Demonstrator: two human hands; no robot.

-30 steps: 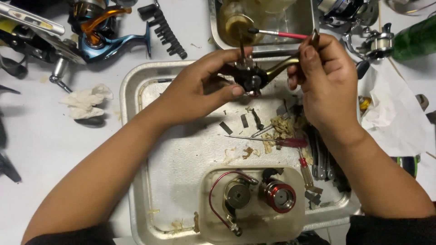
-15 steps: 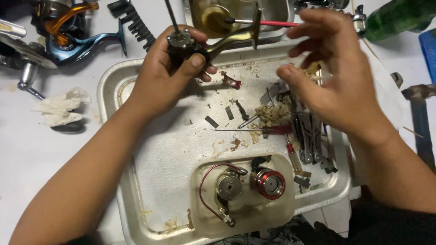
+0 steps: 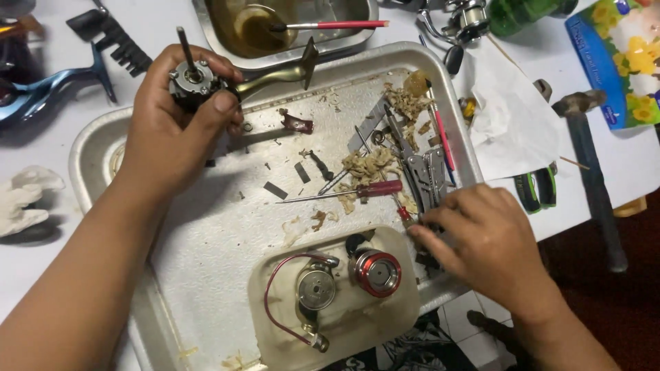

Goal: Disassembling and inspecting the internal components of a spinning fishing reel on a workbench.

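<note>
Right hand [image 3: 485, 237], having left the reel body [image 3: 196, 81], is now reaching half-curled among tools [image 3: 426, 180] in the tray [image 3: 227, 227], while left hand [image 3: 175, 124] is gripping that stiff, greasy, likely slippery housing.

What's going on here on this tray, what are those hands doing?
A person is working over a metal tray strewn with small parts and tools. The left hand holds up a dark fishing reel body with a shaft sticking out and a bronze arm. The right hand is down at the tray's right edge, fingertips among the tools next to a folding multi-tool. A red-handled screwdriver lies loose mid-tray, and a red spool sits in a small plastic dish.
</note>
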